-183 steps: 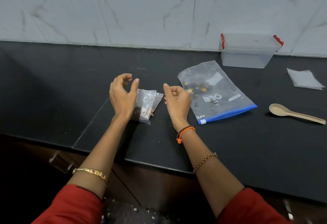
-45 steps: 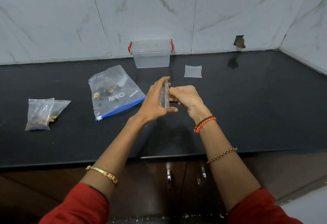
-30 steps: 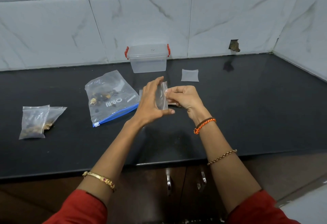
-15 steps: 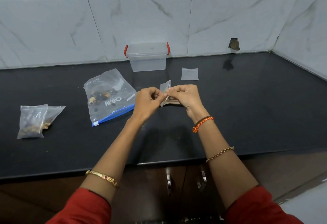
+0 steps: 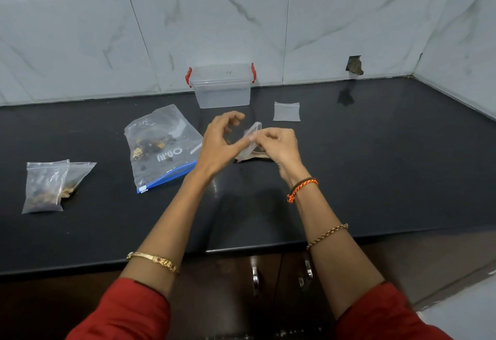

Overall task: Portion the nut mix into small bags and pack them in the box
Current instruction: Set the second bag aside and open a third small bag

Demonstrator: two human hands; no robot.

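At frame center, both hands work an empty small bag (image 5: pixel 251 142) above the black tabletop (image 5: pixel 375 167). The right hand (image 5: pixel 279 146) pinches the bag's upper edge with curled fingers (image 5: pixel 261 138). The left hand (image 5: pixel 218 143) touches the bag with its thumb; its other fingers are curled loosely and apart from the plastic, so a firm grip cannot be confirmed. A beige spoon (image 5: pixel 259 156) lies on the tabletop, partly hidden beneath the bag. The large nut mix bag (image 5: pixel 161 149), blue zip edge nearest the viewer, lies left of center. Two filled small bags (image 5: pixel 51 185) overlap at the left edge. The clear box (image 5: pixel 221 87), red latches, stands against the tiled wall (image 5: pixel 80 44), upper center. A spare flat bag (image 5: pixel 286 111) lies right of the box.
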